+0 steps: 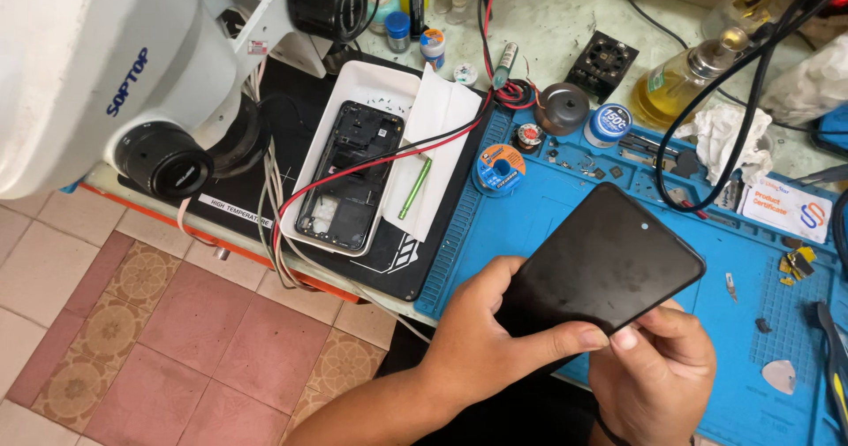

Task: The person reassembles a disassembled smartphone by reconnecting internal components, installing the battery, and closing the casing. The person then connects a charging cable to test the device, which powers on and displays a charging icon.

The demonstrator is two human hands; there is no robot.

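- I see my left hand (481, 340) clamped on the lower-left edge of a black phone screen panel (609, 265), thumb pressed along its bottom edge.
- My right hand (658, 366) pinches the same panel's lower corner, fingers closed on it.
- The panel hangs tilted over the near edge of the blue work mat (751, 278), not resting on it.
- A white tray (353, 84) on the black heat mat (415, 252) holds 1 opened phone frame (352, 177), lying flat inside.
- A red and a black wire (371, 159) cross over the tray and frame.
- A green tool (414, 188) lies on white paper just beside the tray's right wall.
- At the blue mat's far edge sit a solder wick spool (500, 169) and a small blue-lidded jar (609, 121).
- A microscope (106, 49) overhangs the bench's left corner.
- A bottle of yellow liquid (680, 79) stands beyond the blue mat, behind black cables.
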